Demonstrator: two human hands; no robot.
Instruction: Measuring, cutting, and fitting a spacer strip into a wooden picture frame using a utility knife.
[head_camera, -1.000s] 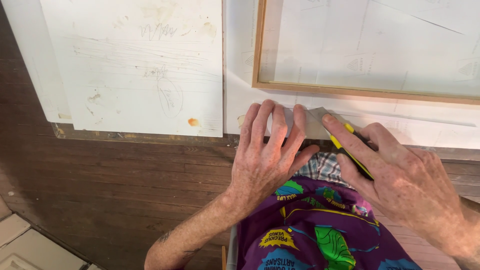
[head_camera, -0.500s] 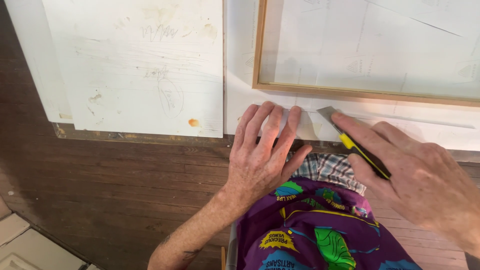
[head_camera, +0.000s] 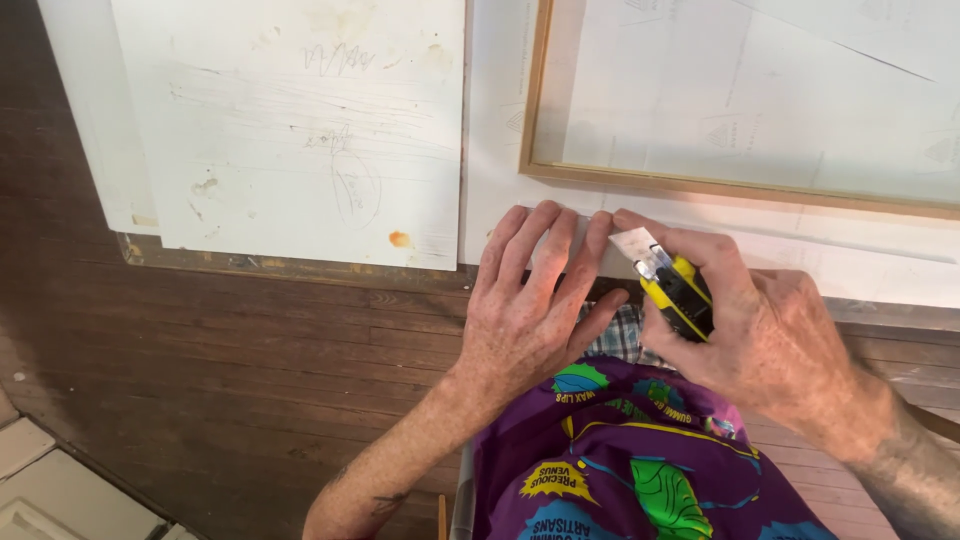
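While I am looking down through the head camera, my left hand (head_camera: 535, 310) is lying flat and open, fingers spread, pressing on the lower edge of the white sheet (head_camera: 500, 190) where it meets the dark wooden floor (head_camera: 250, 370); it is gripping nothing. My right hand (head_camera: 760, 320) is closing around a yellow-and-black utility knife (head_camera: 672, 285), forefinger running along the top of the handle, the short blade pointing up and left and touching the sheet just beside my left fingertips.

Compared with half a second ago, the knife is sitting closer to my left hand: the blade tip, then a little way right of the fingers, is now almost meeting the outermost one. The handle is also showing more steeply tilted, and my right hand is covering less of it. My left hand is staying where it was.

Above the hands, a pale wooden frame (head_camera: 700, 187) is resting on the sheet, its lower rail near the blade but apart from it. A scuffed white board (head_camera: 300, 130) is lying to the left, its edge just beside the sheet. A purple printed garment (head_camera: 620, 460) is filling the bottom of the view.
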